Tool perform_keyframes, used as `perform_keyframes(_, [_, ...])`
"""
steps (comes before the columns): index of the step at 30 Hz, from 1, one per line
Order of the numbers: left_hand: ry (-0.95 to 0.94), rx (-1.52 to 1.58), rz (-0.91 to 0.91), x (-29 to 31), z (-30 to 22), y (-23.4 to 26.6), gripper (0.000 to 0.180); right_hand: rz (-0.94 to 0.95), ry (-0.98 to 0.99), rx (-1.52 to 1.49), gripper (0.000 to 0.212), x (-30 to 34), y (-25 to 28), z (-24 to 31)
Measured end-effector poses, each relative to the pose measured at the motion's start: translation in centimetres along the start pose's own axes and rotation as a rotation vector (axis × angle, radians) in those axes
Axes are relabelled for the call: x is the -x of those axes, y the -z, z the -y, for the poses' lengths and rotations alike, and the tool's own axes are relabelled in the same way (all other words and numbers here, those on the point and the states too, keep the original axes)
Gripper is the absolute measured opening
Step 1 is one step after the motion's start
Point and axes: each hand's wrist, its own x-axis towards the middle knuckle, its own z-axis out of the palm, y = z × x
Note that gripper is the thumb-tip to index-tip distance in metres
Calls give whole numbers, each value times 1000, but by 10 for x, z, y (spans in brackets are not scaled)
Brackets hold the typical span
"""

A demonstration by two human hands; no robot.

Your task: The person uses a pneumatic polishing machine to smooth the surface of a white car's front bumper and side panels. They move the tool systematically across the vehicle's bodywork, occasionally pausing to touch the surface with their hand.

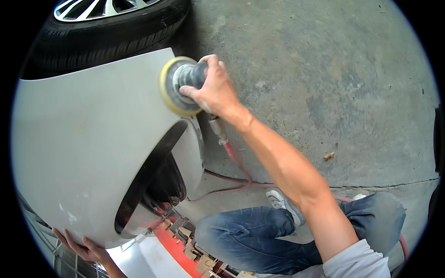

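Note:
My right hand (pixel 214 89) is wrapped round the dark grip of an air sander (pixel 187 78). The sander has a round yellow-edged pad, tilted against the upper right corner of a light grey car bumper (pixel 83 134). A red air hose (pixel 233 155) runs from its metal fitting down toward the floor. At the lower left, my left hand (pixel 85 248) lies against the bumper's near edge with its fingers spread. A dark, curved opening (pixel 150 178) cuts through the bumper between my two hands.
Beyond the bumper is a car wheel (pixel 111 41) with a silver rim. My bent legs in jeans (pixel 250 231) are close by at the lower right. Brown and red pieces (pixel 197 250) lie under the bumper. A small brown scrap (pixel 329 156) rests on the concrete floor (pixel 315 92).

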Motion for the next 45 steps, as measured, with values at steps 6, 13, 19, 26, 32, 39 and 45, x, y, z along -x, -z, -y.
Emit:
perform_keyframes(6, [40,35,-7,-2,0,-1,51,-108,-26,22,78,-12,8,1])
perform_keyframes(13, [39,29,-18,0,-2,-3,51,-121,96,-11,76,-8,-6,22])
perform_keyframes(19, [34,20,-17,-2,-3,-2,51,-126,59,12,74,-4,-11,19])
perform_keyframes(26, [18,14,-22,-5,-2,3,51,-208,106,-71,74,-2,-13,22])
perform_keyframes(32, [56,36,-30,-3,-5,-4,50,-238,84,-23,73,6,-12,12])
perform_keyframes(39, [71,-1,-49,-3,-7,-4,51,-193,60,-53,75,12,-12,14])
perform_keyframes(45, [57,1,-35,1,-2,-1,55,-148,36,-28,73,21,-13,12])
